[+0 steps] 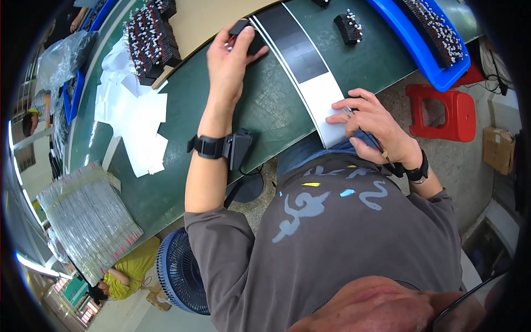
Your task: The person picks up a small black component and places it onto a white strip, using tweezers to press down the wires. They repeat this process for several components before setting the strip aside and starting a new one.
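Note:
My left hand (228, 63) is closed around a small black block (240, 26) with thin wires at its side, held above the green table near the far edge. My right hand (379, 126) grips a slim dark tool (378, 143), perhaps tweezers, between thumb and fingers. Its fingertips reach over the bare white end of a long strip (316, 97). Farther up, black square pieces (290, 47) cover that strip. To the right of it, a short row of black blocks with white-tipped wires (348, 29) rests on the table.
A blue tray (412, 41) with wired black blocks sits far right, near a red stool (442, 113). Stacked wired blocks (150, 44), white paper sheets (133, 105) and clear plastic tubes (88, 213) lie leftward. A blue fan (180, 271) and a person in yellow (130, 274) are lower left.

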Demonstrator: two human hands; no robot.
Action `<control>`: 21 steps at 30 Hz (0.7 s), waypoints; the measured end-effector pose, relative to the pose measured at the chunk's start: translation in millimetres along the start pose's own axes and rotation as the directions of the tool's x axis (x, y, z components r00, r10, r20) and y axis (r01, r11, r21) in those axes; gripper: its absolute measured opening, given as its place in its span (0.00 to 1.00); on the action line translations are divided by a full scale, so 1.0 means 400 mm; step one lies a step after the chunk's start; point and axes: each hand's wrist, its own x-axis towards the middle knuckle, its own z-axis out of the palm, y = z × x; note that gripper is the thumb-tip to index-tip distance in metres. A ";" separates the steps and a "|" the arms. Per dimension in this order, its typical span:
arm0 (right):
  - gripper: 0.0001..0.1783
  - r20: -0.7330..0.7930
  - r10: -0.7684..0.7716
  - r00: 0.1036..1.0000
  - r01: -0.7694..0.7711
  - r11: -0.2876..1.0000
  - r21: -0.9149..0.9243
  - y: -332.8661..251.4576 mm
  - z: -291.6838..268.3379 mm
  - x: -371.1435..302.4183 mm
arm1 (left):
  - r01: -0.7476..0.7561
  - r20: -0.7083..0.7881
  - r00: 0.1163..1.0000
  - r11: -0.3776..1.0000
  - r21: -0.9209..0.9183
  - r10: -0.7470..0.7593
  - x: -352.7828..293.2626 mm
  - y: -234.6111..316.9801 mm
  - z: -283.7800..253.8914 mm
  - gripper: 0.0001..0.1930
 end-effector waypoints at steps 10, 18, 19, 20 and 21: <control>0.14 -0.159 0.689 0.707 -0.343 0.531 0.775 0.062 -0.015 0.073 | 0.023 0.237 0.972 0.997 -0.067 -0.007 -0.066 -0.003 0.105 0.21; 0.13 -0.413 0.576 0.705 -0.353 0.791 0.500 0.141 0.016 0.103 | 0.000 0.293 0.956 1.000 0.015 -0.004 -0.048 -0.043 0.133 0.22; 0.13 -0.413 0.582 0.700 -0.357 0.786 0.504 0.145 0.018 0.106 | 0.007 0.297 0.955 1.000 0.017 -0.011 -0.043 -0.044 0.132 0.22; 0.12 -0.411 0.596 0.690 -0.377 0.781 0.499 0.150 0.018 0.109 | -0.034 0.283 0.959 0.999 0.038 0.022 -0.038 -0.046 0.130 0.22; 0.12 -0.405 0.609 0.682 -0.398 0.773 0.494 0.153 0.019 0.111 | -0.073 0.265 0.963 0.996 0.059 0.055 -0.036 -0.048 0.129 0.21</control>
